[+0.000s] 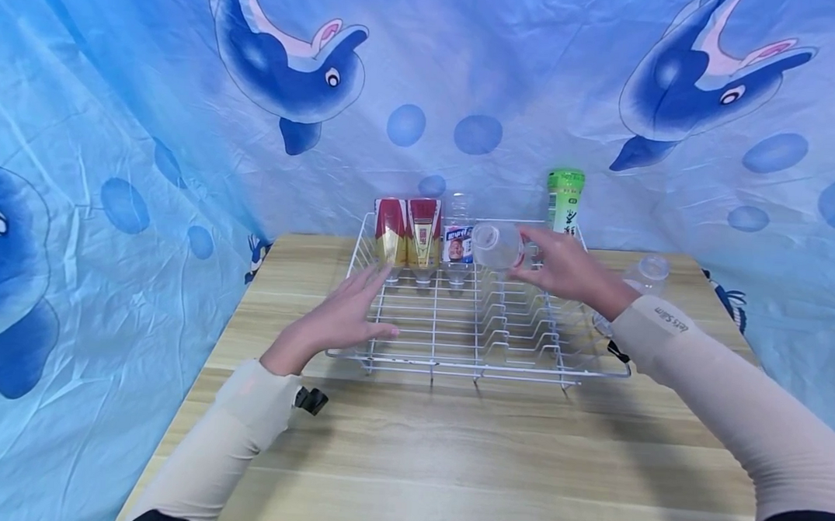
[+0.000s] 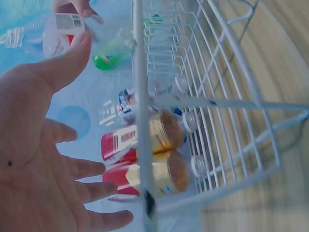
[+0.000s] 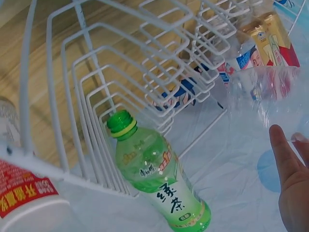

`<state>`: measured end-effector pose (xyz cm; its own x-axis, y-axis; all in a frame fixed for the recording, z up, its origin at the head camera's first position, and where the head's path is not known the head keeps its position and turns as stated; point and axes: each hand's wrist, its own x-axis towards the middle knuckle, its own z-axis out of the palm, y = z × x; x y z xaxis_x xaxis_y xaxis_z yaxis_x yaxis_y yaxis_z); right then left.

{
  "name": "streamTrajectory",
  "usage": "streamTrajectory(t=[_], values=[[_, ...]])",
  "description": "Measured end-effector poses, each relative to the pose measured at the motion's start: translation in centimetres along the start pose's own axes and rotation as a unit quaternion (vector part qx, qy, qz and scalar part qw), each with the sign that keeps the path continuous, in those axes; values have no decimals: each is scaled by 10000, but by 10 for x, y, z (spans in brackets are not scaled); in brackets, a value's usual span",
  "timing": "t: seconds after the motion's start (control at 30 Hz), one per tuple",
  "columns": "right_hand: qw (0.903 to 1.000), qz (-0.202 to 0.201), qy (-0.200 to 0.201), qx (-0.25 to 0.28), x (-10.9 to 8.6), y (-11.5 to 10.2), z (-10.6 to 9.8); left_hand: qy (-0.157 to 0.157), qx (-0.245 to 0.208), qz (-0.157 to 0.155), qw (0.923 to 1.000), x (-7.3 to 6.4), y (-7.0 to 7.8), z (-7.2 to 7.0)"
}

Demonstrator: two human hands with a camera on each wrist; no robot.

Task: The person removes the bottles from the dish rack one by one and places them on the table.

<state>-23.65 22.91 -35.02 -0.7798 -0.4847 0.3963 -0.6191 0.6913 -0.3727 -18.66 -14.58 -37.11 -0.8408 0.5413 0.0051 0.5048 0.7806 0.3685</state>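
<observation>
The right hand pinches a clear bottle between thumb and fingers, above the rack; which end of the bottle faces downward is hard to tell. The thin wall could buckle under the pinch, letting the bottle slip. Just beside it, in the rack, the labelled bottle stands neck down; a sideways nudge from the clear bottle could tip it against the two red-gold bottles, also inverted. The left hand is spread, holding nothing, near the rack's left side; contact is unclear, but a bump there could shake the whole row. Farther right, the inverted green bottle could be knocked by the right wrist. Beyond the rack, another bottle stands within the right forearm's reach, at similar risk.
</observation>
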Motion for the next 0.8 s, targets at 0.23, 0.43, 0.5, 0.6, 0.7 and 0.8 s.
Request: streamTrajectory(t=[0.23,0.43,0.5,0.6,0.7,0.8], values=[[9993,182,67,305,-2,-3,4,347,-471,216,9981,19,13,0],[9941,471,-90,972,-3,-10,6,482,-713,311,9958,39,21,0],[9929,520,-80,1064,-3,-12,6,512,-806,324,9949,45,25,-1],[9912,649,-54,1155,-3,-15,6,562,-929,349,9935,53,30,-2],[9895,743,-47,1238,-1,-19,6,669,-1083,368,9912,59,35,-3],[9896,779,-14,1213,0,-24,5,760,-1393,427,9864,65,39,-3]])
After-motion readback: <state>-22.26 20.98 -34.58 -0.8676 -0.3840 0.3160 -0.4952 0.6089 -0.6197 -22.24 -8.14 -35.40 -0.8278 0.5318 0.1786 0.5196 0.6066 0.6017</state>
